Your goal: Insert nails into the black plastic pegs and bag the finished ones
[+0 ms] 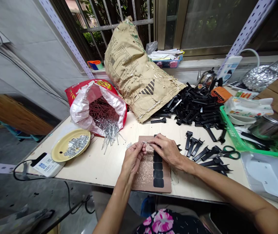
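My left hand (134,156) and my right hand (166,150) meet over a brown board (141,182), fingers of both pinched. Between their fingertips shows a small, thin silver metal piece (145,142); its exact kind is too small to make out. Down the board's right side runs a column of black rounded squares (158,183). Just left of my left hand lies a little heap of tiny metal parts (128,145). Several black plastic handle-like pieces (197,148) with metal strips lie to the right of my right hand.
A yellow plate (58,155) holds small metal parts. Beside it, an open red-and-white bag (80,105) spills metal rods. Behind stands a big paper sack (134,71) near a pile of black pieces (192,107). Scissors (233,154) and a green basket (241,143) are at right.
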`<state>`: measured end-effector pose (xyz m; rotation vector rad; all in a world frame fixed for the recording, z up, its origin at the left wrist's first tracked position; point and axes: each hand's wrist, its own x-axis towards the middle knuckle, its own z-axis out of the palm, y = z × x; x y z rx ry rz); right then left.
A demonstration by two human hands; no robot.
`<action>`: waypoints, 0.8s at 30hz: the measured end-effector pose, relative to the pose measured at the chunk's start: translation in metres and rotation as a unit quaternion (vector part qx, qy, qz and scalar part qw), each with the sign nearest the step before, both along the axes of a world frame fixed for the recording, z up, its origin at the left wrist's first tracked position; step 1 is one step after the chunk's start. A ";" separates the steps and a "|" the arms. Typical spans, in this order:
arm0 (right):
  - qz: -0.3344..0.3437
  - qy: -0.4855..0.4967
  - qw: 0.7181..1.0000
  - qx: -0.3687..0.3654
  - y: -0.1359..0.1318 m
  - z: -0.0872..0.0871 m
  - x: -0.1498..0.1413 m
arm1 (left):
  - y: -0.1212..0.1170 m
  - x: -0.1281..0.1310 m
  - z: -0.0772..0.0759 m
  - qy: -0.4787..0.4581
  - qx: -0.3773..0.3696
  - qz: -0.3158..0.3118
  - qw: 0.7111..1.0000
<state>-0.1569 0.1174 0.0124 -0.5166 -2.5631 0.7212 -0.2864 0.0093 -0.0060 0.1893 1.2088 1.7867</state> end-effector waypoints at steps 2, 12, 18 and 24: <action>-0.001 -0.006 1.000 0.011 0.000 0.002 0.000 | 0.000 0.002 0.001 -0.012 0.002 0.009 1.000; -0.013 -0.029 0.991 0.130 -0.009 0.005 0.000 | -0.001 0.005 0.007 0.018 -0.009 0.037 0.999; -0.033 -0.013 0.973 0.230 -0.016 0.004 -0.001 | -0.002 0.010 0.006 0.090 -0.017 0.064 0.994; -0.035 -0.022 0.981 0.190 -0.017 0.003 0.001 | -0.005 0.006 -0.001 0.174 -0.033 0.048 0.983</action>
